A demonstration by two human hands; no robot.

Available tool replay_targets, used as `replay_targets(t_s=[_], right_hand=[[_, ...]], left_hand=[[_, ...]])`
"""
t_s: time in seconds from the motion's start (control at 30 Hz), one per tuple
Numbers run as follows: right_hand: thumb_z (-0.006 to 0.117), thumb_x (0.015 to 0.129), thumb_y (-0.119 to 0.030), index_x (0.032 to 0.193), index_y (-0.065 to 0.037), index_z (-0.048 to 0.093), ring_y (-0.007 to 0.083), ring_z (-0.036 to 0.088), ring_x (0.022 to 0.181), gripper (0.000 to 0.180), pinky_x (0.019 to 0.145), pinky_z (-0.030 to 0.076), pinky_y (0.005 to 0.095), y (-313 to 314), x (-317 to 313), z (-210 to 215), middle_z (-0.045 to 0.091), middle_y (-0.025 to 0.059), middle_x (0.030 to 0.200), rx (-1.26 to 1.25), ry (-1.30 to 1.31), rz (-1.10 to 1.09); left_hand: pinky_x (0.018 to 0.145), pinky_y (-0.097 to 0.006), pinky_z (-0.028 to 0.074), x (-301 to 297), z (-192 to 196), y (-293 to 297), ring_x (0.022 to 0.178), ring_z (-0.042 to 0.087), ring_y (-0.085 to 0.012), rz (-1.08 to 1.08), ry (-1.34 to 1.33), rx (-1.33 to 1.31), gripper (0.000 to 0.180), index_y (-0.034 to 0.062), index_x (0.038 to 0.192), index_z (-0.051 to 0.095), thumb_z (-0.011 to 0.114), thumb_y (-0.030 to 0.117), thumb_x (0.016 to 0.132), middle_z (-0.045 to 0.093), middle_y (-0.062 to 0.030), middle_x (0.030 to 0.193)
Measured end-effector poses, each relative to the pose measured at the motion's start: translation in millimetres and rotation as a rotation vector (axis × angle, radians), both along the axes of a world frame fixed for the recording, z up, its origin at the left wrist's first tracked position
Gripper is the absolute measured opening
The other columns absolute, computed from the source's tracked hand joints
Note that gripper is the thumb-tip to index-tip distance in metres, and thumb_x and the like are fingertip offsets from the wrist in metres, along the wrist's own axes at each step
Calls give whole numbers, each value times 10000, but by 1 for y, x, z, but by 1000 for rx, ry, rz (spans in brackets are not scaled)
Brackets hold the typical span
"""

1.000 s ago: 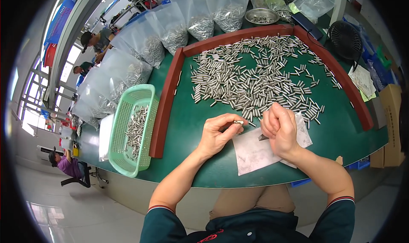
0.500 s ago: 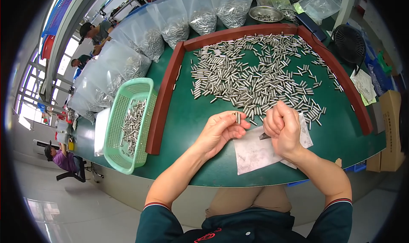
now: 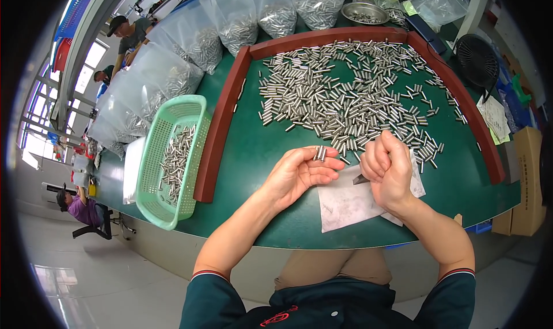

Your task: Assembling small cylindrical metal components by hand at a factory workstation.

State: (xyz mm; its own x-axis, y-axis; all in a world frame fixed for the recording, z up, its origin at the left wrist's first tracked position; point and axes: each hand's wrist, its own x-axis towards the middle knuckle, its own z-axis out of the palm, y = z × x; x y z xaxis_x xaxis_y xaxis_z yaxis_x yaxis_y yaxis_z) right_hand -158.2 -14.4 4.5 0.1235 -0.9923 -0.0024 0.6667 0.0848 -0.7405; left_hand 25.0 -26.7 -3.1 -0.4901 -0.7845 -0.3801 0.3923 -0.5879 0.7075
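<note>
My left hand [image 3: 299, 176] is turned palm up, with a short shiny metal cylinder [image 3: 320, 152] pinched between thumb and forefinger; the other fingers curl loosely beneath. A second cylinder may lie against it, but I cannot tell. To its right, my right hand [image 3: 387, 170] is closed in a fist around a dark tool [image 3: 361, 180], of which only a flat end sticks out below the fingers. Beneath the right hand lies a stained whitish cloth or paper sheet [image 3: 345, 208]. Just beyond both hands, many similar metal cylinders [image 3: 322, 93] spread loosely over the green tabletop [image 3: 253, 156].
A red-brown rim [image 3: 222, 133] bounds the cylinders on the left, back and right. Left of it stands a light green basket [image 3: 152, 173] holding more cylinders. Filled plastic bags [image 3: 239, 29], a metal bowl [image 3: 365, 14] and a black fan [image 3: 477, 61] line the edges. Other people sit farther left.
The whole view has shifted slightly. My left hand has moved a little to the right, its fingers somewhat more extended, still pinching the cylinder. The right fist keeps its grip on the dark tool.
</note>
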Motion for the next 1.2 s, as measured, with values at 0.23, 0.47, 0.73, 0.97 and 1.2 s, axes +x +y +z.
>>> replay_targets(t_s=[0.23, 0.47, 0.73, 0.97, 1.2], right_hand=[[350, 891, -224, 490, -97, 270, 64, 196, 374, 428, 364, 159, 227, 0, -2, -1, 266, -9, 428, -5, -9, 7], [356, 885, -233, 485, -97, 275, 66, 211, 383, 430, 372, 173, 225, 0, -2, 0, 284, -8, 425, -3, 10, 14], [358, 878, -219, 479, -96, 278, 63, 211, 381, 425, 369, 176, 222, 0, -1, -1, 285, -10, 423, 6, 2, -6], [366, 877, -220, 479, -94, 278, 59, 217, 382, 427, 368, 182, 218, 1, -4, -1, 288, -15, 431, 7, -8, 8], [333, 890, -249, 471, -109, 259, 72, 182, 372, 449, 364, 161, 227, 1, -1, 1, 264, -6, 412, 15, 37, -17]], left_hand=[[462, -209, 326, -2, 3, -3, 484, 383, -104, 120, -172, -118, 372, 38, 723, 501, 367, 343, 888, 491, -68, 622], [431, -190, 324, -20, 0, 2, 452, 388, -52, -30, -1086, -971, 58, 23, 796, 615, 599, 64, 760, 516, -15, 555], [398, -260, 334, -26, -12, -2, 407, 390, -125, -8, -1163, -1242, 106, 15, 762, 600, 651, 44, 674, 460, -53, 495], [396, -250, 321, -21, -8, 1, 405, 369, -100, -21, -1245, -1208, 108, 20, 761, 598, 645, 48, 668, 429, -40, 480], [411, -241, 334, -22, -8, 1, 429, 392, -94, -34, -1217, -1178, 106, 10, 781, 606, 636, 32, 682, 465, -40, 507]])
